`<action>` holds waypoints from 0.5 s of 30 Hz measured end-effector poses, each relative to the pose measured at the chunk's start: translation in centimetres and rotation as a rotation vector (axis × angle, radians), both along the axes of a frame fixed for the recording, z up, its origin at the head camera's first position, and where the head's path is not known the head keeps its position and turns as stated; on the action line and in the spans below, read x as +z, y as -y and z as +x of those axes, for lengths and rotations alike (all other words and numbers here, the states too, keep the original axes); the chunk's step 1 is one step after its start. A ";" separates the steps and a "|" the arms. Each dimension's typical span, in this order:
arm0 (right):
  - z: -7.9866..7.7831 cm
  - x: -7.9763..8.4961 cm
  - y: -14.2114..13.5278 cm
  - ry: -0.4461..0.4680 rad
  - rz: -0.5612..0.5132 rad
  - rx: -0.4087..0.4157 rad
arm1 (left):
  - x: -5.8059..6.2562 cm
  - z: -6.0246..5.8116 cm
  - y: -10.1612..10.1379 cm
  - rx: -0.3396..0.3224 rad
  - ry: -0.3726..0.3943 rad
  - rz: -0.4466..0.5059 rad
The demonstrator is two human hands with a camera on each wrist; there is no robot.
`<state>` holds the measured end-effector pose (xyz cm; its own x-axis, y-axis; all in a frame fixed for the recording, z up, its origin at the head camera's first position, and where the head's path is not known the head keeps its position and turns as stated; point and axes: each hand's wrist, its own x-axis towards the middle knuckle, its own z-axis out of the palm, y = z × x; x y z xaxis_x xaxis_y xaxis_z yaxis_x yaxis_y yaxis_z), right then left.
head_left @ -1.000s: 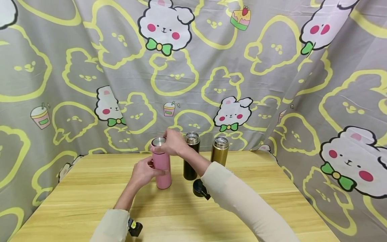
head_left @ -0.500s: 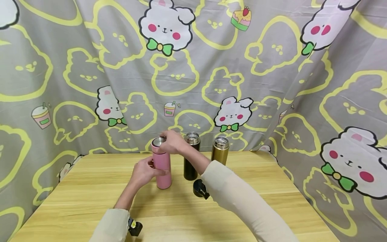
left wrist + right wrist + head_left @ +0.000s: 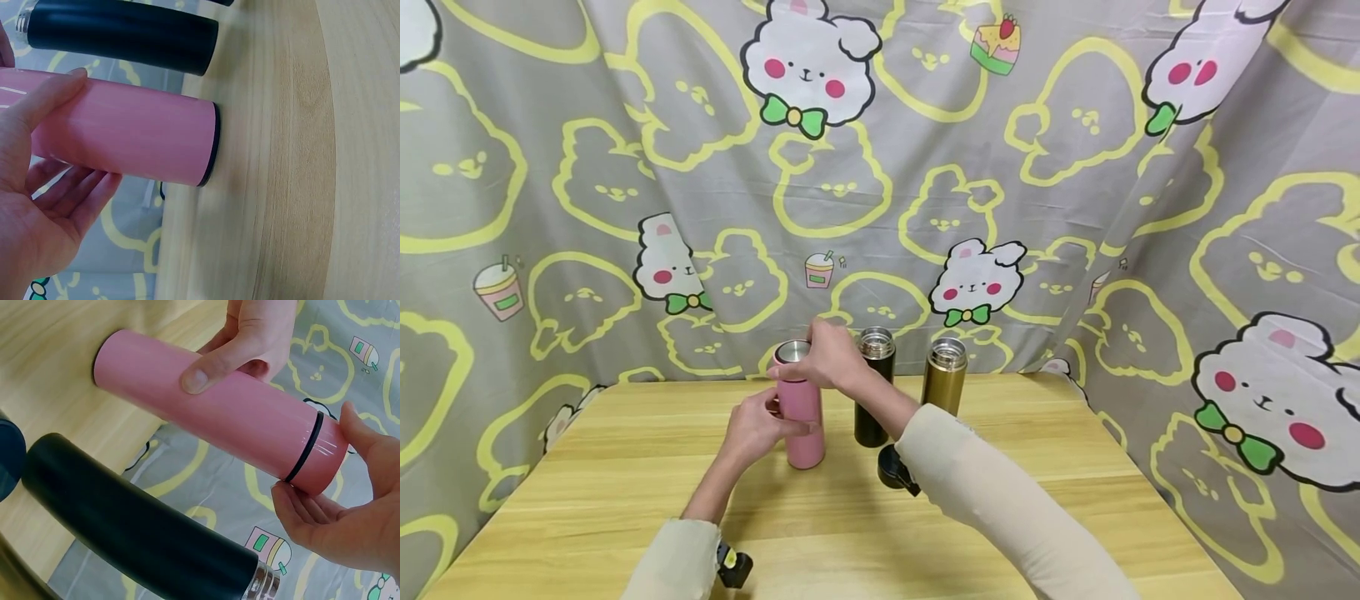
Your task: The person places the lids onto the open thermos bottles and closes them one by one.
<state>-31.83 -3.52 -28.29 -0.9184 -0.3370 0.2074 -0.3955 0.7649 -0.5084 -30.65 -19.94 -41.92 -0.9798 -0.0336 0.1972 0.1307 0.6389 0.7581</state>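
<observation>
While your left hand [image 3: 762, 427] grips the pink flask [image 3: 802, 407], upright on the table [image 3: 850, 537], your right hand [image 3: 832, 353] curls round its cap [image 3: 325, 459]: loose hold could spin the flask; a brushing forearm [image 3: 886, 396] could topple the black flask [image 3: 872, 427].

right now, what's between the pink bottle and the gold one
The black bottle stands between the pink bottle and the gold bottle in the head view, partly hidden by the right forearm.
</observation>
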 end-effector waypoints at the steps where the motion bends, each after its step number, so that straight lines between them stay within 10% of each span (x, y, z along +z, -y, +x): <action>1: 0.0 -0.1 0.0 -0.002 0.004 -0.002 | 0.0 0.0 0.0 -0.001 -0.003 -0.002; 15: -0.3 1.1 0.0 0.177 0.001 0.091 | 0.0 -0.1 0.0 0.000 0.048 0.037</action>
